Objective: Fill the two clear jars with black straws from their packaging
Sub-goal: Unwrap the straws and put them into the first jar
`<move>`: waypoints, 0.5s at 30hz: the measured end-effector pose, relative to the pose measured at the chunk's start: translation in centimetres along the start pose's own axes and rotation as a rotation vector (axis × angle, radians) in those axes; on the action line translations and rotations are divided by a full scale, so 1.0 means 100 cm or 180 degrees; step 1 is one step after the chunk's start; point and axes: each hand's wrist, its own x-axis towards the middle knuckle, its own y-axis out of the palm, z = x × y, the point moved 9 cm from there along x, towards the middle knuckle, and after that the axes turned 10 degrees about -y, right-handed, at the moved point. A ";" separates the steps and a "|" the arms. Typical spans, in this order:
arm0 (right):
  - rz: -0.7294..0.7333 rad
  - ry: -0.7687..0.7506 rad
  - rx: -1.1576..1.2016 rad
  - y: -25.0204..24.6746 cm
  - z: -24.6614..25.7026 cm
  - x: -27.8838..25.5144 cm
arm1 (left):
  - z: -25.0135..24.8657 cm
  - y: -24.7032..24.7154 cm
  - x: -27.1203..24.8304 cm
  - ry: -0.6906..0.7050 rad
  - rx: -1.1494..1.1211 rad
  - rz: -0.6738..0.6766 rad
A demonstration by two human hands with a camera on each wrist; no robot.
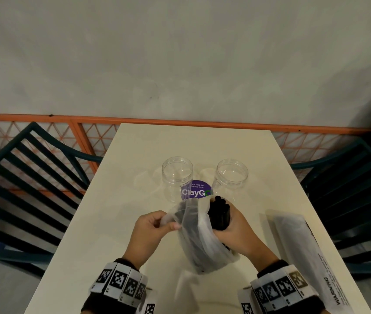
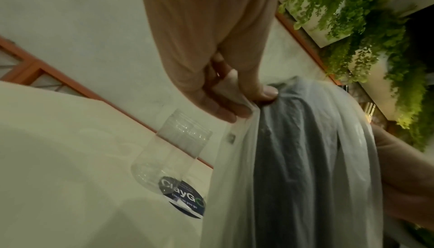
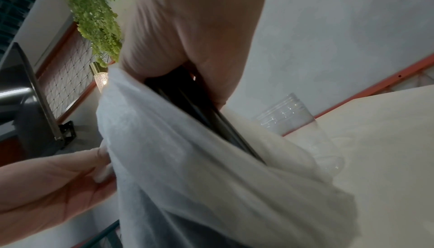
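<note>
Left hand (image 1: pixel 155 230) pinches rim of plastic bag (image 1: pixel 199 243); right hand (image 1: pixel 234 227) grips bundle of black straws (image 1: pixel 219 213) half out, above counter (image 1: pixel 134 177). Both clear jars (image 1: pixel 177 177) empty. Risk: loose grip, straws spill; bag snags bundle.

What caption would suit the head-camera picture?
Right hand pulls a bundle of black straws from a plastic bag pinched by the left hand; two empty clear jars wait.
</note>
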 end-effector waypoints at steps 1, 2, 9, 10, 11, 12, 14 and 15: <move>0.0022 0.0016 0.0060 0.000 -0.002 -0.001 | 0.003 -0.002 0.002 -0.0012 -0.0037 -0.0091; 0.0056 0.0014 0.0098 0.000 -0.002 -0.002 | 0.005 -0.002 0.003 -0.0007 -0.0107 -0.0109; 0.0156 -0.0092 0.0137 0.003 -0.001 -0.007 | 0.017 0.020 0.001 -0.0371 -0.0299 0.0401; 0.0127 -0.0140 0.0138 0.002 0.001 -0.006 | 0.016 0.022 0.001 -0.0378 -0.0295 0.0519; 0.0085 -0.0171 0.0119 0.001 0.002 -0.006 | 0.015 0.024 0.000 -0.0380 -0.0384 0.0686; 0.0050 -0.0202 0.0108 0.001 0.003 -0.005 | 0.016 0.026 0.001 -0.0398 -0.0509 0.0858; 0.0013 -0.0279 0.0101 0.000 0.008 -0.004 | 0.009 0.027 0.000 -0.0244 -0.0394 0.1054; 0.0018 -0.0318 0.0067 0.001 0.009 -0.004 | 0.003 0.027 -0.001 -0.0105 -0.0260 0.1029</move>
